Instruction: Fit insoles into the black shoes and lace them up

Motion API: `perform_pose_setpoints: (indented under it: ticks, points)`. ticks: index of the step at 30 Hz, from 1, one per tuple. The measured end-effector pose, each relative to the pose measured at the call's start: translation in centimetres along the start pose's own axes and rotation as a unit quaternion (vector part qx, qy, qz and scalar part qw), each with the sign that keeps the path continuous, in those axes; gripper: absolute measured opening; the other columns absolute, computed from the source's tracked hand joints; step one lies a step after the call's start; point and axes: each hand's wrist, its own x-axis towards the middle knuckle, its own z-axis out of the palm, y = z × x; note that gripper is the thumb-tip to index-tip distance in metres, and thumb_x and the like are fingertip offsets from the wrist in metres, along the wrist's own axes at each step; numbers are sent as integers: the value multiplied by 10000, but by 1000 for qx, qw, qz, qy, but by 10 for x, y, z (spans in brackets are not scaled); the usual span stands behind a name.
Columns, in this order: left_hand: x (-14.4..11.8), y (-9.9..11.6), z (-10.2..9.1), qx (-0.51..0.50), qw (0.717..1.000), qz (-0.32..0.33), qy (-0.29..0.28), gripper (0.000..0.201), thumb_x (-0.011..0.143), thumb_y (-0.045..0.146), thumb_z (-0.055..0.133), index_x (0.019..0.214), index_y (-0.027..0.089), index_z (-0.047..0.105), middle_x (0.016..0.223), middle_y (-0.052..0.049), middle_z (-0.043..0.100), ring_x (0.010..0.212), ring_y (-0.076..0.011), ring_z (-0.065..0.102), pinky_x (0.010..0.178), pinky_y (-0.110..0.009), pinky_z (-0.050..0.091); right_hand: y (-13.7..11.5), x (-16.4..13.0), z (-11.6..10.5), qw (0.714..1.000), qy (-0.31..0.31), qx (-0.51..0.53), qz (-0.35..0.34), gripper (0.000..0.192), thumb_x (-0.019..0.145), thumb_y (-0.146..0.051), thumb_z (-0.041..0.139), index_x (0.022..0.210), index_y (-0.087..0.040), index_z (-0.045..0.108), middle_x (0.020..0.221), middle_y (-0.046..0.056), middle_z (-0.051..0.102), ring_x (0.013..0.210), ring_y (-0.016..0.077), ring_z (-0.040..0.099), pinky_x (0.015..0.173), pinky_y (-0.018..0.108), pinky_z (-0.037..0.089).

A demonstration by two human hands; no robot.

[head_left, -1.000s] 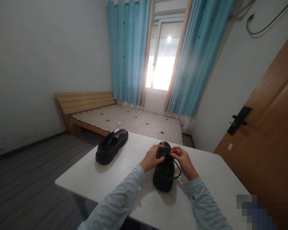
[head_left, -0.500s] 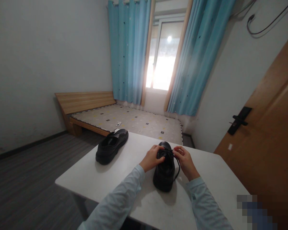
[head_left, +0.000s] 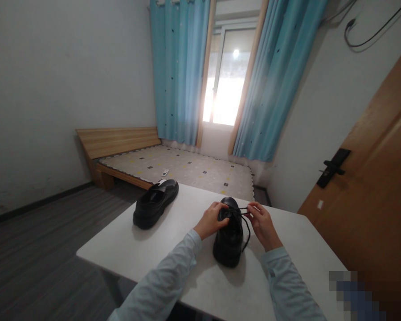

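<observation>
A black lace-up shoe stands upright on the white table, its heel toward me. My left hand grips the left side of its upper near the lacing, thumb at the opening and fingers over the top. On the right, my right hand pinches a black shoelace and holds it stretched out sideways from the shoe. A loose lace end hangs in a curve down the shoe's right side. Another black shoe rests by the table's far left edge, untouched.
Behind the table is a bed with a patterned mattress and a small white remote on it. A wooden door with a black handle is at the right. Blue curtains hang beside the window.
My right hand has moved slightly right, away from the shoe, drawing the lace out straight. My left hand and both shoes have stayed put.
</observation>
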Motion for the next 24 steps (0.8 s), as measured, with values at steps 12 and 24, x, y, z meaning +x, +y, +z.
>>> perform_pose_setpoints:
  ticks: [12, 24]
  points:
    - [0, 1, 0, -4, 1000, -2, -4, 360, 691, 196, 618, 1049, 193, 577, 1081, -73, 551, 1022, -214, 541, 939, -345, 414, -10, 5, -17, 992, 18, 126, -4, 214, 632, -322, 753, 783, -253, 618, 689, -34, 602, 671, 135, 580, 806, 408, 514]
    - [1, -1, 0, -5, 1000, 7, -1, 343, 687, 190, 620, 1027, 198, 577, 1067, -64, 556, 1009, -207, 543, 934, -338, 418, -16, 4, -17, 994, 36, 101, -29, 255, 623, -349, 753, 797, -253, 593, 609, -59, 540, 489, 81, 455, 560, 280, 459]
